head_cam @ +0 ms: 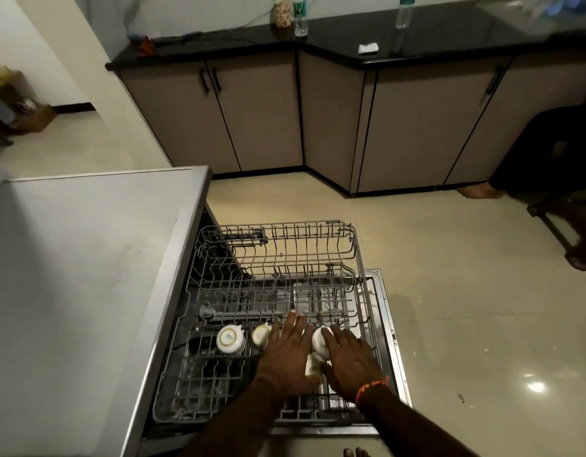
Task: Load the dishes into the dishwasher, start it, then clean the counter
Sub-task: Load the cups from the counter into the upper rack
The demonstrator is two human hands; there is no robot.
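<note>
Dishwasher (173,291) open under a grey countertop (80,258), its door (389,341) lowered over the tiled floor (466,324). 2 wire racks pulled out: upper rack (285,245) holds nothing visible; lower rack (219,374) holds the cups.

Cups visible: 4, all white, all in the lower rack. Cup with ring mark (230,339) sits upside down at left; small print on its base is too fine to read. Second cup (261,335) just beside it. Third cup (319,344) and fourth cup (313,366) lie between the 2 hands, partly hidden.

Left hand (286,356): fingers straight, spread, lying flat over the rack and touching the second cup's right side; grasps nothing. Right hand (349,361): fingers extended, resting on the third cup, not curled round it. Orange thread band (372,387) on the right wrist.

Surroundings: black counter (334,41) above beige cabinets (262,110). On it, 2 clear bottles (300,18), 1 patterned mug (282,14), 1 white folded cloth (368,48). Bottle labels unreadable. A second person's bare foot (479,192) at far right.
</note>
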